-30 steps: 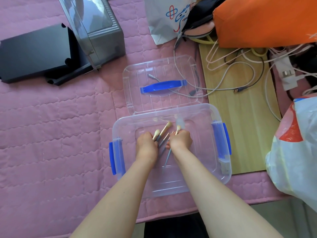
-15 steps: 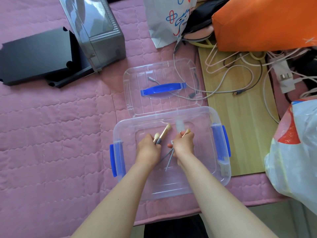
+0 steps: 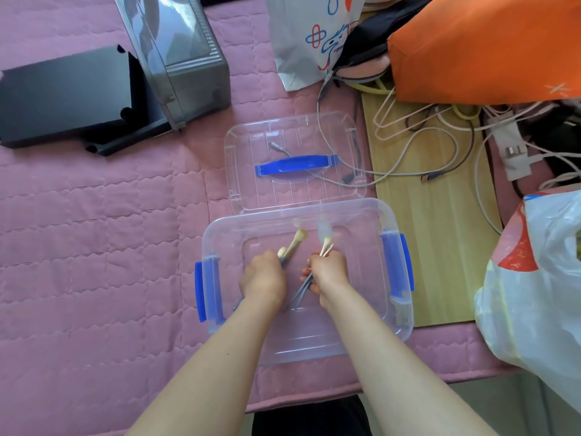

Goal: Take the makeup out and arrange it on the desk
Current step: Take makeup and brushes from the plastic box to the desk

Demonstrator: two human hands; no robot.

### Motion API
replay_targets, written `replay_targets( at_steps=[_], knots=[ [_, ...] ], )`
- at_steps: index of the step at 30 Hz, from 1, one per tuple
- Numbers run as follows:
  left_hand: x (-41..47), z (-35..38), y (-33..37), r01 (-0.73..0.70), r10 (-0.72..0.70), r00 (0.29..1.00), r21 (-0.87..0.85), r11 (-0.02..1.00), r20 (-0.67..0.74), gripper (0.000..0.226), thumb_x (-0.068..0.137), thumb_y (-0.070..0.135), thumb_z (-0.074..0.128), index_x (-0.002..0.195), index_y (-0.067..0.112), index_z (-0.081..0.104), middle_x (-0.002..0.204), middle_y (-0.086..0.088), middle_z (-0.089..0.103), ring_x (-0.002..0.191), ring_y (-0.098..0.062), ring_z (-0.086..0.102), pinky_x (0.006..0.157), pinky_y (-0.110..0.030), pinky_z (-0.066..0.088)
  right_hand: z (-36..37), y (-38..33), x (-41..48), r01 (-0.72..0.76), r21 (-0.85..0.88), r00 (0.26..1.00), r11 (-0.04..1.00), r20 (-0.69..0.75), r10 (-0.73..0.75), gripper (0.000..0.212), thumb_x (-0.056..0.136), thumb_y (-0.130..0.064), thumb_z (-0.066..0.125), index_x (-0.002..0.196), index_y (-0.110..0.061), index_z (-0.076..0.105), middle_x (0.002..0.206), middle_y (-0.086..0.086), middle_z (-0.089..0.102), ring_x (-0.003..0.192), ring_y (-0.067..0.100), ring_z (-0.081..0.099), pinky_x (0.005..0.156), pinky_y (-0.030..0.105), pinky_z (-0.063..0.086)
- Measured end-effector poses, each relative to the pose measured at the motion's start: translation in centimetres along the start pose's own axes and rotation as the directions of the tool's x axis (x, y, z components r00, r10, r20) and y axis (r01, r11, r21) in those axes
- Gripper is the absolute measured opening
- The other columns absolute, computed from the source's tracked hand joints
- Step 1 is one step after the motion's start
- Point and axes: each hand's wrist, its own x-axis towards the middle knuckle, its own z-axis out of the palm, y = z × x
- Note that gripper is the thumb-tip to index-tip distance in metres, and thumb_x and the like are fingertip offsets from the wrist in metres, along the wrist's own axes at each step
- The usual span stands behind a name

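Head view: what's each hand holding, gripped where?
Left hand grips makeup brushes by their handles, below the bristles; right hand grips a second bunch mid-handle, inside the clear box.

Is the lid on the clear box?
No, the lid lies flat on the pink quilt behind the open box.

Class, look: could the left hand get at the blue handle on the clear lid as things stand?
Probably not to grasp: the left hand grips brushes. The path to the handle itself looks free.

Brush handles [image 3: 300, 294] half-hidden in the hands [image 3: 264, 280] — their number unclear — orange bag [image 3: 487, 42] cut off at top.
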Motion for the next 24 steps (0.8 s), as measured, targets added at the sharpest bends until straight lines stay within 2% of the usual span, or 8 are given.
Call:
replay_targets(
  at_steps=[4, 8, 11, 15, 19, 24],
  knots=[
    [-0.5, -0.5, 0.1, 0.0, 0.002, 0.999, -0.056, 0.998, 0.044, 0.018, 0.094, 0.018, 0.048, 0.107, 0.012, 0.058, 0.111, -0.013, 0.06, 0.101, -0.035, 0.058, 0.074, -0.037, 0.044, -0.5, -0.8, -0.7, 0.0, 0.029, 1.0, 1.0, 0.015, 0.0, 0.019, 0.092, -0.005, 0.041, 0.082, -0.016, 0.053, 0.073, 0.006, 0.054, 0.052, 0.017, 0.052, 0.05, 0.028, 0.046],
    [-1.3, -1.5, -0.3, -0.033, 0.054, 0.993, -0.186, 0.982, 0.108, 0.016, 0.09, 0.021, 0.054, 0.102, 0.011, 0.058, 0.101, -0.011, 0.064, 0.094, -0.034, 0.061, 0.076, -0.036, 0.051, -1.5, -2.0, -2.6, -0.014, 0.103, 0.998, 0.995, 0.068, 0.007, 0.015, 0.096, -0.008, 0.037, 0.095, -0.013, 0.052, 0.068, 0.005, 0.05, 0.052, 0.018, 0.047, 0.051, 0.026, 0.042],
    [-2.9, -2.8, -0.5, -0.056, 0.118, 0.983, -0.381, 0.923, 0.142, 0.005, 0.089, 0.015, 0.054, 0.089, 0.013, 0.06, 0.086, -0.003, 0.071, 0.08, -0.024, 0.063, 0.065, -0.029, 0.05, -2.6, -2.9, -4.7, -0.035, 0.132, 0.992, 0.991, 0.123, 0.019, 0.019, 0.098, -0.01, 0.034, 0.1, -0.016, 0.052, 0.068, 0.007, 0.052, 0.055, 0.019, 0.049, 0.053, 0.026, 0.043],
    [-7.0, -5.4, -0.5, -0.008, 0.145, 0.977, -0.662, 0.75, 0.153, 0.02, 0.091, 0.009, 0.054, 0.073, 0.012, 0.062, 0.072, -0.002, 0.068, 0.058, -0.011, 0.052, 0.058, -0.025, 0.041, -4.5, -4.1, -8.2, -0.022, 0.116, 0.98, 0.993, 0.199, -0.002, 0.021, 0.101, -0.011, 0.033, 0.107, -0.013, 0.052, 0.072, 0.008, 0.053, 0.06, 0.018, 0.052, 0.055, 0.029, 0.048],
    [-11.2, -7.3, -1.1, 0.092, 0.13, 0.973, -0.839, 0.536, 0.189, 0.015, 0.093, 0.01, 0.055, 0.08, 0.006, 0.06, 0.055, 0.005, 0.058, 0.05, -0.01, 0.042, 0.051, -0.022, 0.036, -6.8, -5.0, -11.8, 0.014, 0.068, 0.962, 0.998, 0.273, -0.032, 0.021, 0.101, -0.011, 0.036, 0.111, -0.012, 0.054, 0.078, 0.01, 0.054, 0.067, 0.02, 0.055, 0.055, 0.03, 0.052],
    [-16.5, -8.7, -1.4, 0.146, 0.148, 0.968, -0.932, 0.332, 0.204, 0.017, 0.094, 0.012, 0.055, 0.079, 0.006, 0.06, 0.076, -0.014, 0.05, 0.061, -0.016, 0.04, 0.057, -0.026, 0.037, -9.5, -5.8, -16.5, 0.093, -0.058, 0.926, 0.994, 0.372, -0.065, 0.024, 0.096, -0.004, 0.039, 0.113, -0.012, 0.054, 0.087, 0.012, 0.058, 0.072, 0.021, 0.059, 0.057, 0.03, 0.051]
  ],
)
